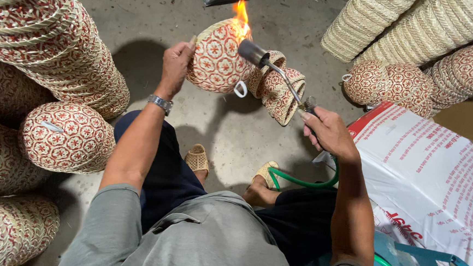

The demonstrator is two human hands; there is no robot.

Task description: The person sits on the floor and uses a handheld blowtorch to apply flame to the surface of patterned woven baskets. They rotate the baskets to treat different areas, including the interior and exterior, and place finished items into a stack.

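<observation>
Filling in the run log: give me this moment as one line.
left hand: holds patterned woven basket | right hand: holds gas torch | flame: on basket rim | green hose: trails to torch

A basket-making workshop with a bare concrete floor.

Stacks of nested woven baskets [50, 45] with red-and-cream patterns stand at the left, and plain straw-coloured stacks [402, 22] lean at the upper right, with more patterned ones [392, 85] beside them. The rough grey floor [145, 12] is stained. A lit gas torch [263, 60] on a green hose [299, 182] plays a flame over one basket [216, 58]. A large white printed sack [431, 172] lies at the right.
</observation>
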